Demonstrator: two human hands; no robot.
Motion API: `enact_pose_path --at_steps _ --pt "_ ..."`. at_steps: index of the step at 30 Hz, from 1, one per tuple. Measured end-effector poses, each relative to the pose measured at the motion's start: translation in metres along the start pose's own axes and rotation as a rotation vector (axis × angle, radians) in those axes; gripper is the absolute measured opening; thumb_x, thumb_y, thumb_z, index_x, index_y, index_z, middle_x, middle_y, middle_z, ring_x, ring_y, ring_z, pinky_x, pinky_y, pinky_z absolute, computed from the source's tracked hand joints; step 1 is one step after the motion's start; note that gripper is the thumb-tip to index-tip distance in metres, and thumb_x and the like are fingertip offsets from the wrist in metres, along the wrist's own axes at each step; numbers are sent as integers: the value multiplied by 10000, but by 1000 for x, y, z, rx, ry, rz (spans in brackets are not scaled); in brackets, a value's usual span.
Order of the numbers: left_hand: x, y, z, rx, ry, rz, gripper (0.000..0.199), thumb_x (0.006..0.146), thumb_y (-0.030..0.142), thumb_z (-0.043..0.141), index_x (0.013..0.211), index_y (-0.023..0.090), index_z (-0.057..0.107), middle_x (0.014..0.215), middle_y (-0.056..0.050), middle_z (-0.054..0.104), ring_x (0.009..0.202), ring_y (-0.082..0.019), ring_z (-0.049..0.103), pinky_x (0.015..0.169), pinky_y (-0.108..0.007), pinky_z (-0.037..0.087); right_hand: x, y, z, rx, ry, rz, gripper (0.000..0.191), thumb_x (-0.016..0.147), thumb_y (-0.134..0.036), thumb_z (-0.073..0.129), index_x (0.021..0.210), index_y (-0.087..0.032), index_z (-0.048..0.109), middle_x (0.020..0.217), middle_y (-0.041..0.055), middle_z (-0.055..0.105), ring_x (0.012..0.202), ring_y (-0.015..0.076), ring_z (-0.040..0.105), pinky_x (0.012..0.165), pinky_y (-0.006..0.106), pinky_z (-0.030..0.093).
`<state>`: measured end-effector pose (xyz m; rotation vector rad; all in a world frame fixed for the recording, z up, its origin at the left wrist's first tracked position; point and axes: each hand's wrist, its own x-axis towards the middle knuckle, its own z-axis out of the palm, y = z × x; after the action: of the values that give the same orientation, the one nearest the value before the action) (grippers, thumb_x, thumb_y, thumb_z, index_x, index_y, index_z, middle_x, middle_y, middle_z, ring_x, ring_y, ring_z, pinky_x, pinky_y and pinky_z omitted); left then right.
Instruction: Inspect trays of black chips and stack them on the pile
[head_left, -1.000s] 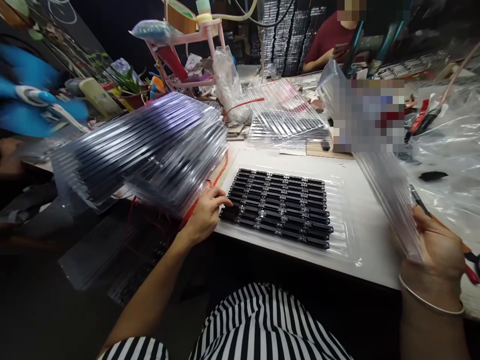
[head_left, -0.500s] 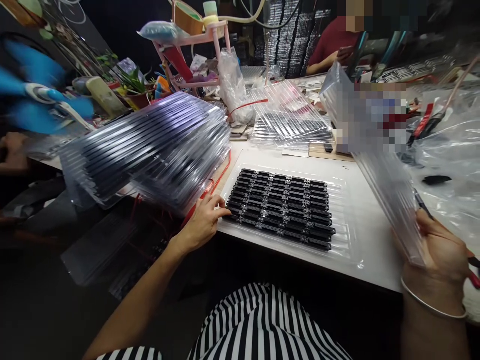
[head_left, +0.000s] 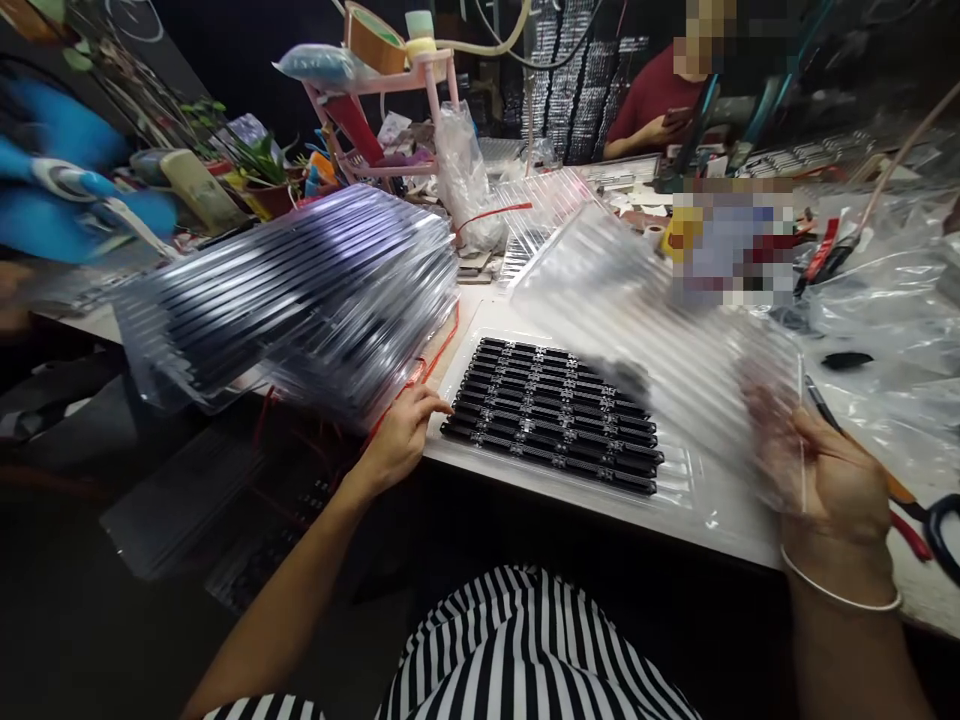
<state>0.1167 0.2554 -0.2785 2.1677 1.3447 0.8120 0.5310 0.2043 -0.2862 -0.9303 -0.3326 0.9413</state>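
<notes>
A clear plastic tray (head_left: 697,480) lies on the white table with rows of black strip-like parts (head_left: 547,415) in it. My left hand (head_left: 401,435) is at the tray's left edge, its fingertips beside the ends of the lower rows; whether it pinches anything is too small to tell. My right hand (head_left: 840,470) grips the right end of a clear ribbed plastic sheet (head_left: 667,330), blurred by motion. The sheet hangs tilted above the tray's right side and hides some of the upper-right parts.
A tall stack of clear ribbed trays (head_left: 300,290) leans at the left. Behind stand a pink rack (head_left: 435,90) and a plastic bag (head_left: 461,170). Scissors (head_left: 941,530) lie at the right, plastic bags (head_left: 892,330) beyond. A person (head_left: 652,100) sits across; a blue fan (head_left: 67,180) spins at left.
The clear sheet in my right hand has swung left and flattened from nearly upright to over the tray. My left hand has shifted slightly left and stays at the tray's edge.
</notes>
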Motion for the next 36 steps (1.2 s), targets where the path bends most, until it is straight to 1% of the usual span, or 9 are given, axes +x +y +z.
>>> enact_pose_path --at_steps 7,12,16,20,25,28,31,33,36 --pt "10 -25 -3 -229 226 -226 366 889 336 412 1113 119 604 899 -71 622 823 -163 581 797 -322 468 -17 15 32 -277 -187 55 279 738 -114 607 1012 -101 653 965 141 708 878 225 696 814 279 558" --pt "25 -32 10 -245 176 -208 439 866 394 455 1188 126 586 967 -88 634 808 -164 597 746 -312 490 -15 21 39 -388 -224 96 388 626 -199 747 1002 -143 671 913 97 723 796 189 706 713 173 561" --pt "34 -27 20 -186 108 -118 366 832 308 520 1150 161 627 999 -83 620 911 -184 583 839 -339 470 -11 14 32 -494 -148 109 462 506 -198 798 946 -151 666 735 65 714 560 211 674 494 265 588" --pt "37 -22 25 -131 78 -66 342 843 247 486 1126 145 649 982 -91 589 927 -190 568 894 -365 445 -7 5 22 -675 -70 137 483 498 -222 788 962 -159 672 588 16 659 437 152 580 312 195 456" --pt "36 -24 24 -98 59 -68 360 849 287 496 1154 165 643 1013 -84 576 983 -184 560 944 -351 428 -2 7 14 -772 -82 84 573 494 -332 791 1017 -147 647 588 18 657 432 116 512 333 183 404" --pt "37 -28 20 -103 37 -93 374 866 327 467 1159 169 638 1052 -91 620 1021 -194 579 964 -360 429 -4 12 14 -991 -202 -26 660 623 -475 678 1170 -121 579 630 22 652 402 130 472 344 253 409" --pt "36 -27 15 -124 17 -118 440 882 376 423 1203 133 599 1175 -127 622 1128 -242 553 1014 -422 391 -8 15 21 -1388 -308 -195 563 818 -444 452 1246 -86 528 643 43 640 473 177 541 462 310 461" --pt "37 -27 13 -132 10 -140 493 876 426 418 1231 121 574 1237 -144 597 1178 -279 523 1028 -468 367 -9 15 28 -1598 -313 -244 437 857 -360 440 1188 -114 584 682 68 661 647 220 624 618 331 481" --pt "43 -29 11 -102 21 -218 539 834 509 446 1233 170 575 1256 -103 601 1174 -282 532 990 -439 418 -4 14 36 -1791 -304 -227 349 867 -366 500 1108 -151 632 761 110 695 773 270 650 688 351 465"
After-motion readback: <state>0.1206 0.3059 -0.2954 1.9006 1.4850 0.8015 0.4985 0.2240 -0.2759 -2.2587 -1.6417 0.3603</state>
